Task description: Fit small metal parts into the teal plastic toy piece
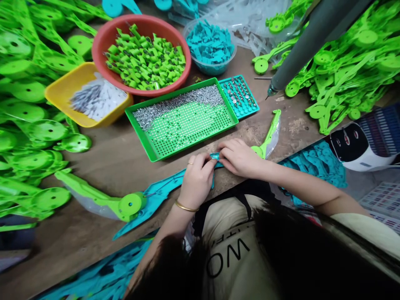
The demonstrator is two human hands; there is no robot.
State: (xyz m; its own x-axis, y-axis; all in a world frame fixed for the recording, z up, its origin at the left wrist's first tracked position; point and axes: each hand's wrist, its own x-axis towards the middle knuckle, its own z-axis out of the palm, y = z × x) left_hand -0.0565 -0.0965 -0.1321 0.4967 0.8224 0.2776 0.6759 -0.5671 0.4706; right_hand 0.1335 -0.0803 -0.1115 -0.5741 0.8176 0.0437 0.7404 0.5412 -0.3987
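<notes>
A long blue plastic shell (165, 185) lies along the front of the table, with a green plastic arm (103, 200) joined at its left end by a round disc. Another green arm (271, 135) shows at its right end. My left hand (198, 177) grips the shell near its middle, thumb and fingers pinched together. Close beside it, my right hand (239, 158) has its fingertips closed on the same spot, where a small raised blue part (214, 156) shows between the hands. The fingers partly hide that part.
Beyond the hands are a green perforated tray (190, 143) of screws, a small blue tray (245, 111), a red bowl (96, 50), a yellow bin (56, 87) and a clear bowl (229, 60). An electric screwdriver (300, 50) hangs at right. Green parts (359, 62) are piled on both sides.
</notes>
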